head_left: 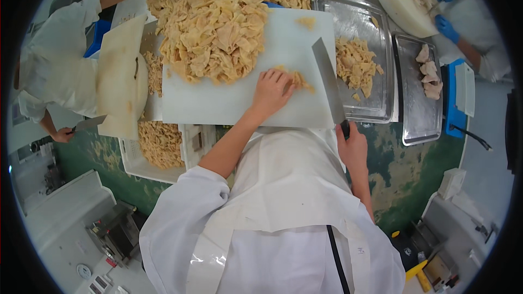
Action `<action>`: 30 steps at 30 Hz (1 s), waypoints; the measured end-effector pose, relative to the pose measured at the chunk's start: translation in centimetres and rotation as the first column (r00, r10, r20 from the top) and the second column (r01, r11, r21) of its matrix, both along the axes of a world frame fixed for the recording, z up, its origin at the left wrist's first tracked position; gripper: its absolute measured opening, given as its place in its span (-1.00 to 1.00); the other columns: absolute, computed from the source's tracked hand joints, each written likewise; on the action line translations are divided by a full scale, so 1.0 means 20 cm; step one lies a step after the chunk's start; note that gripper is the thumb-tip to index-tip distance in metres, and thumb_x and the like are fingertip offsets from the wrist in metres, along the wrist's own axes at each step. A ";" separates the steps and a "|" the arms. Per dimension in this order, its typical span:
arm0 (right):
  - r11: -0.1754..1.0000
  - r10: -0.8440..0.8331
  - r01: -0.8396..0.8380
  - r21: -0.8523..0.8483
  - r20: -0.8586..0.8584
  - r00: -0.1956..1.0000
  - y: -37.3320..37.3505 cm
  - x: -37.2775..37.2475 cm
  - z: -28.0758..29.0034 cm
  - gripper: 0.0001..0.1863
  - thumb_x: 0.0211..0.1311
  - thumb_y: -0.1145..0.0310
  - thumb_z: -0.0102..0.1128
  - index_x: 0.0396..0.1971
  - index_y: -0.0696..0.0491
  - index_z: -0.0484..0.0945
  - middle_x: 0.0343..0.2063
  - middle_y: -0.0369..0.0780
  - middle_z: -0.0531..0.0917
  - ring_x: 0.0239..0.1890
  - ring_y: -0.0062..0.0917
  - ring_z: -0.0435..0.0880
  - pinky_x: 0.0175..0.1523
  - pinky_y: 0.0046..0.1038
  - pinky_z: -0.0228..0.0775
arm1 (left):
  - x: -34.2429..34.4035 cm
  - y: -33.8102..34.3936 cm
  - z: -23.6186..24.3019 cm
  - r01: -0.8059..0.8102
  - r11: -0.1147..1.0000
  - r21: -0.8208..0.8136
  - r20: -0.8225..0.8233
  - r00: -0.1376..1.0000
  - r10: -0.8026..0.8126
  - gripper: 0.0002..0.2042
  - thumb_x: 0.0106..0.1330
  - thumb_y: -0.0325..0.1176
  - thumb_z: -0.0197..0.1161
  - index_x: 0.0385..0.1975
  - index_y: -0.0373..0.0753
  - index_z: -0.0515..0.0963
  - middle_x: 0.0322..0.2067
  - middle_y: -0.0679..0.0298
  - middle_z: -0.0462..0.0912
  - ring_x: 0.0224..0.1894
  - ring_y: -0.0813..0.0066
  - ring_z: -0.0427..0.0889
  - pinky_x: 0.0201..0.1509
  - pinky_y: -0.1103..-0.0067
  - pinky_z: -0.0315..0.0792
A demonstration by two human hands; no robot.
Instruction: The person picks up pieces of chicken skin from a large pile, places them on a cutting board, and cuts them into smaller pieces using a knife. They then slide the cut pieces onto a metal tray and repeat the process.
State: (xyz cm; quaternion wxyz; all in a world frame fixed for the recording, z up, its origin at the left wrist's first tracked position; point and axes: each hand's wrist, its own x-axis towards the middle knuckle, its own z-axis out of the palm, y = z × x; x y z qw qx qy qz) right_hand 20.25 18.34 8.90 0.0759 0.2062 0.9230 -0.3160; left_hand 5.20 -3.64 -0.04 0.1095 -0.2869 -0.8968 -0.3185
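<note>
Two metal trays [383,100] lie at right: the left one holds a heap of yellowish pieces [355,68], the right one a few pinkish chunks [430,76]. Near left, a white crate [155,173] holds chopped bits [162,144]. On the white board [218,106], the left hand [271,93] curls over a yellowish strip [301,80]; the right hand [354,147] grips a knife [328,81].

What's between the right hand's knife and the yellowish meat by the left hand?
Nothing visible, just bare white board. The right hand holds the knife to the right of the yellowish meat; the left hand is at its left.
</note>
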 end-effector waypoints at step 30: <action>0.990 0.041 -0.045 0.132 0.034 0.999 -0.03 0.06 0.02 -0.69 0.36 0.12 0.10 -0.34 0.10 0.46 -0.65 0.03 0.59 -0.49 0.07 0.61 -0.38 -0.01 0.40 | -0.05 0.14 -0.08 0.140 0.985 0.101 -0.079 0.988 -0.132 -0.91 0.16 -0.40 0.37 -0.41 -0.22 0.60 -0.42 0.29 0.55 -0.29 0.30 0.54 -0.20 0.43 0.44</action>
